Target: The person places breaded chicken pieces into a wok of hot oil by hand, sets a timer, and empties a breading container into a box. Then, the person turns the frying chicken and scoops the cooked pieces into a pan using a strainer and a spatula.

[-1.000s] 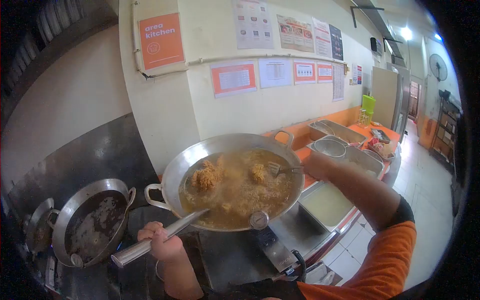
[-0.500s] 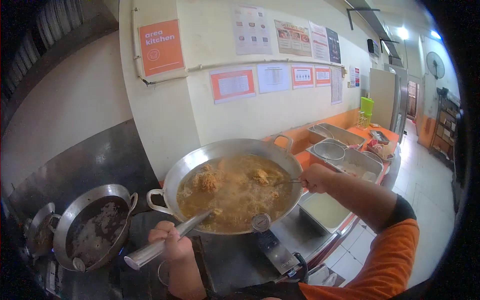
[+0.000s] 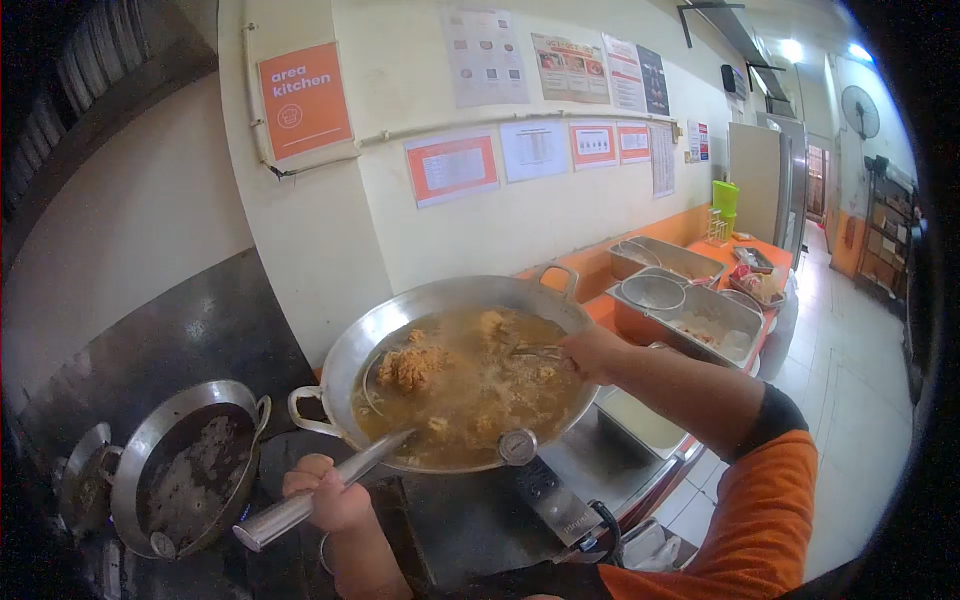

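Observation:
A large two-handled wok (image 3: 350,345) holds bubbling, steaming oil with battered fried pieces in it. The biggest golden piece (image 3: 412,368) lies on the left, beside a thin curved wire rim (image 3: 368,388). My left hand (image 3: 328,490) is closed round the thick metal handle (image 3: 275,518) of a utensil reaching into the oil. That utensil's working end is mostly under the oil; the wire rim may belong to it. Over the wok's right side, my right hand (image 3: 592,354) grips a thin metal utensil that looks like tongs (image 3: 535,351), its tips at the oil surface.
A dial thermometer (image 3: 517,446) sits at the wok's near rim, by a small control box (image 3: 555,505). To the left stands a second wok (image 3: 128,480) with dark oil. On the right are a pale liquid tray (image 3: 645,420), metal pans (image 3: 735,360) and a round sieve (image 3: 653,290).
My right hand has moved left and inward over the wok with the tongs. The wire rim now shows at the left of the oil. My left hand keeps its grip on the handle.

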A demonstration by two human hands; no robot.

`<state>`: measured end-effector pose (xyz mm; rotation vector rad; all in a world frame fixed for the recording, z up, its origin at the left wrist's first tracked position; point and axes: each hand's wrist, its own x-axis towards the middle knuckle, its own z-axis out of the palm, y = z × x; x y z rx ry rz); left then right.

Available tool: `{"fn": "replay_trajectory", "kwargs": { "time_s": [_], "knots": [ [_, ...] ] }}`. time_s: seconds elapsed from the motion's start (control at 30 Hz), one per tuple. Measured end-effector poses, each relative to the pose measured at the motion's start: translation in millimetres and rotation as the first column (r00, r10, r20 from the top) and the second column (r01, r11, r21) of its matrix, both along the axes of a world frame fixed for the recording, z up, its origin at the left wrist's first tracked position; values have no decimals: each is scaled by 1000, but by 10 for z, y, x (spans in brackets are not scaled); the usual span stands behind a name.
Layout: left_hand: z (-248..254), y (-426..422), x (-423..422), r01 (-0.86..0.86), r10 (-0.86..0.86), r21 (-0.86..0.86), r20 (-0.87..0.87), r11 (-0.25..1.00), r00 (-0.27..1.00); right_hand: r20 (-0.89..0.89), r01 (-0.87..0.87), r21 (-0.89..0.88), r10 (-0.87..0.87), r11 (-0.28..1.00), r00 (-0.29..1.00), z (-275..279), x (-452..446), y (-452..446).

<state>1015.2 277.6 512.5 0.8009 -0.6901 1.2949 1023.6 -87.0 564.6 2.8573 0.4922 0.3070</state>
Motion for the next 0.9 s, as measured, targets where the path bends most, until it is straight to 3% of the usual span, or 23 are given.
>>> {"fn": "replay_trajectory", "kwargs": {
  "time_s": [0.03, 0.13, 0.17, 0.27, 0.33, 0.43, 0.53, 0.63, 0.73, 0.8, 0.83, 0.87, 0.9],
  "knots": [
    [-54, 22, 35, -35, 35, -22, 1, 999, 999, 67, -25, -57, 28, 998, 997, 2, 37, 74],
    [-97, 50, 60, -132, 132, -20, 43, 991, 990, 37, 29, -370, -16, 928, 999, 54, 127, 363],
    [-98, 48, 53, -163, 163, -10, 64, 987, 984, 72, 18, -332, 6, 943, 997, 72, 144, 418],
    [-65, 34, -11, -94, 89, -57, -81, 994, 993, 182, -24, -259, 73, 966, 981, 134, 173, 498],
    [-29, 27, -30, -60, 57, -53, -53, 997, 997, 258, -52, -263, 123, 963, 958, 232, 163, 499],
    [-53, 52, -20, 7, -9, -35, -48, 999, 999, 121, 157, -30, -152, 987, 981, 460, 60, 581],
    [-49, 42, 5, 24, -26, -56, -37, 998, 999, 44, 194, -131, -190, 972, 981, 237, 463, 307],
    [-32, 46, 30, 31, -35, -111, -33, 993, 999, 43, 229, 234, -245, 945, 969, 66, 766, 95],
    [-76, 115, 94, 14, -19, -140, -41, 990, 999, 150, 106, 377, -174, 920, 973, -25, 890, -28],
    [-84, 168, 146, -59, 56, -131, -26, 990, 998, 106, 152, -61, -145, 986, 984, -15, 1024, -72],
    [-82, 198, 165, -124, 124, -120, -7, 985, 992, 77, 155, -282, -139, 947, 987, -34, 1098, -92],
    [-66, 222, 187, -187, 190, -108, 14, 976, 982, 136, 100, -350, -55, 931, 989, -100, 1214, -163],
    [-21, 247, 158, -77, 74, -172, -26, 982, 997, 189, 51, -419, 32, 906, 981, -175, 1331, -265]
  ]
}}
